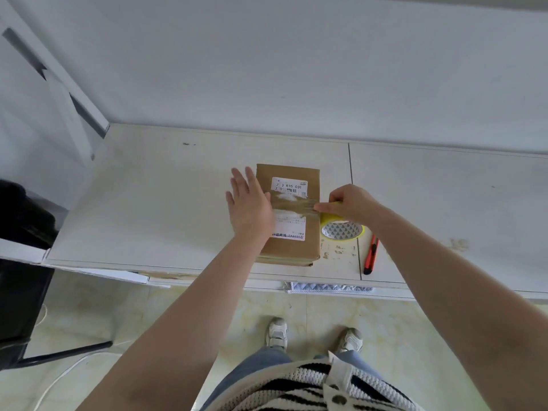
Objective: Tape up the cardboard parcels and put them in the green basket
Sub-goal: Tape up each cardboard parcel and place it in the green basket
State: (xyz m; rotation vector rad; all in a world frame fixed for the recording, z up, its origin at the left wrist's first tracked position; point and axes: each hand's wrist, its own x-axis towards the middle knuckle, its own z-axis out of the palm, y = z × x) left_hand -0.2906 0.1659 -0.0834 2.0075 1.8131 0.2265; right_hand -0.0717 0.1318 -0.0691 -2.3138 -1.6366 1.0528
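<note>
Item: cardboard parcel (292, 247), lying mid-table (148, 203). Your left hand (250, 203) is pressing flat-fingered on the tape strip (292, 204); your right hand (353, 204) is gripping the tape roll (342, 231). Risk: slackening pull is likely wrinkling the strip.

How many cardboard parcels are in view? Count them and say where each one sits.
1. The cardboard parcel lies on the white table, under the left hand, with the tape roll at its right edge. Any others are out of frame.
</note>
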